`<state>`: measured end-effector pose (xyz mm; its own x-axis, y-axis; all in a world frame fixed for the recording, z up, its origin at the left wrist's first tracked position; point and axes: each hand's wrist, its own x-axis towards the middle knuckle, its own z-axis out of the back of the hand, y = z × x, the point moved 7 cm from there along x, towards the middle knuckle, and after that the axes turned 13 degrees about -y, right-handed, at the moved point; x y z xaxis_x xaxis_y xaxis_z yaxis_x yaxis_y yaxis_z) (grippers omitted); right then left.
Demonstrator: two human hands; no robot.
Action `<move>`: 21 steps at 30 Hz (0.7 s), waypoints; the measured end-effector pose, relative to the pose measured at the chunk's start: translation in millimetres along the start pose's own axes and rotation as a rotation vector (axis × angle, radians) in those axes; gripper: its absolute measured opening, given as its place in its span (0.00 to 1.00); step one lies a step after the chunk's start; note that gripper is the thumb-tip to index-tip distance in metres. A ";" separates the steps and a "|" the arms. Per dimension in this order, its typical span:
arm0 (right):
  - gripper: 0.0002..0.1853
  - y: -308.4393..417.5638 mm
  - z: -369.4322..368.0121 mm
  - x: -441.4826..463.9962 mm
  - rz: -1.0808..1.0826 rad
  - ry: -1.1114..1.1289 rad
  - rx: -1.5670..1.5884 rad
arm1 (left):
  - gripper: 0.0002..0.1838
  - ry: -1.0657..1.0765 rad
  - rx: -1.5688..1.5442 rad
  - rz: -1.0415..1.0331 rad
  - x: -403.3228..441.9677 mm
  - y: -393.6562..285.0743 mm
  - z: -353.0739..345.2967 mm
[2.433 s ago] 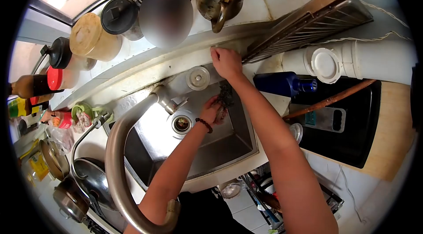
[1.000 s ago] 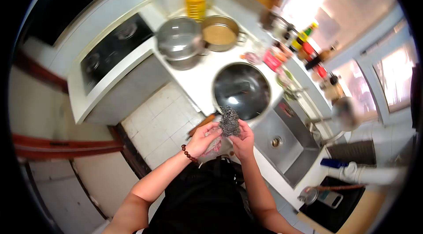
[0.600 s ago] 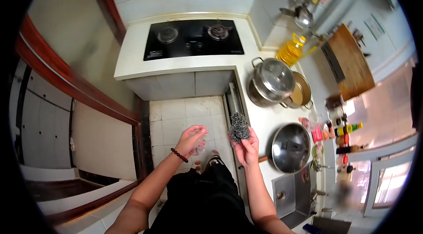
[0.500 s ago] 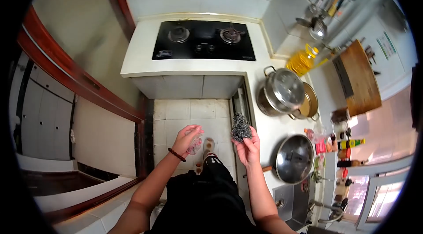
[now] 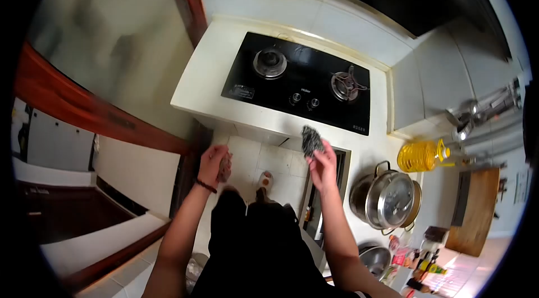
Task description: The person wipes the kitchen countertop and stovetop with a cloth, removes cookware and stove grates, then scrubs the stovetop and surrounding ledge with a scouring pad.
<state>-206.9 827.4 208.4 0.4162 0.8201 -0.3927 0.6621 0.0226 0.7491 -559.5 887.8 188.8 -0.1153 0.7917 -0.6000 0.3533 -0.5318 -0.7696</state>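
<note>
Both hands are being held out over the white tiled floor (image 5: 283, 158), well apart. The right hand (image 5: 323, 166) is pinching one dark-grey, mesh-like metal scourer (image 5: 311, 140) between thumb and fingers, most of its body standing free beyond the fingertips. That scourer is showing against the front edge of the white desk (image 5: 202, 73), below the black glass hob (image 5: 309, 73) in the view; its height is not being shown clearly. The left hand (image 5: 212, 164), wearing one dark beaded bracelet (image 5: 206, 185), is curling loosely around one small, pinkish, crumpled item (image 5: 225, 167), largely hidden, its material being impossible to tell. Risk, in this inspector's judgement: a light pinch is leaving the scourer liable to slip and fall to the floor, and loose strands could be snagging on a burner if it is passing low; a slack curl could be letting the pinkish item drop. Count: two round burners (image 5: 270, 64), only the right one visibly carrying a pronged stand; two control knobs (image 5: 314, 103); one clear bottle of yellow oil (image 5: 418, 156); two silver metal pots (image 5: 396, 199), the nearer wearing a lid; one wooden board (image 5: 474, 214).
</note>
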 end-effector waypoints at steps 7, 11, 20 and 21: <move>0.21 38.9 -80.3 204.6 0.140 -0.089 -0.630 | 0.14 0.042 -0.099 0.036 106.6 -37.9 -40.3; 0.19 50.6 -133.5 289.3 0.251 -0.154 -0.662 | 0.17 0.098 -0.110 0.082 178.8 -58.3 -93.8; 0.15 43.1 -131.1 440.9 0.326 -0.329 -0.794 | 0.24 0.400 0.412 -0.282 318.4 -165.3 -310.0; 0.16 41.9 -124.4 447.7 0.320 -0.344 -0.798 | 0.25 0.430 0.424 -0.383 335.6 -171.9 -346.4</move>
<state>-70.3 1266.7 130.4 0.7517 0.6435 -0.1447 -0.0889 0.3162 0.9445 -337.4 1349.1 195.4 0.2477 0.9483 -0.1984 -0.0403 -0.1946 -0.9801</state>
